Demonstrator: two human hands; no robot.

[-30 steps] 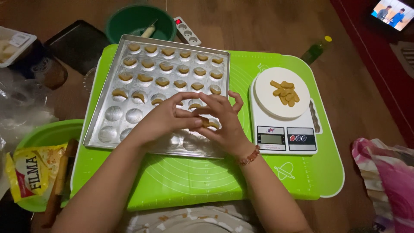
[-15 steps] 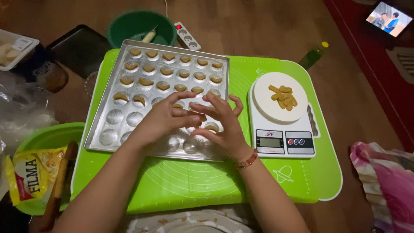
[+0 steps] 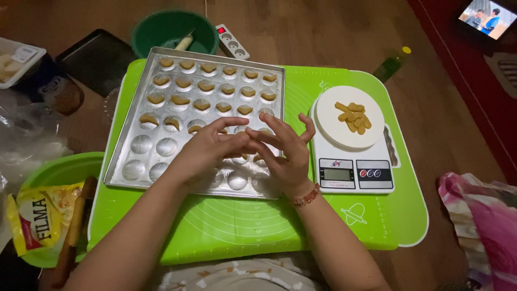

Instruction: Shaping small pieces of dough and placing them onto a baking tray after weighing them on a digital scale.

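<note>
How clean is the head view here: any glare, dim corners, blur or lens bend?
Head view: sharp overall; soft glare on the empty cups of the metal mould tray; corners dim, the plastic bags at left murky; left hand and right hand crisp, no motion smear; the green mat edges bow slightly, wide-lens distortion.
</note>
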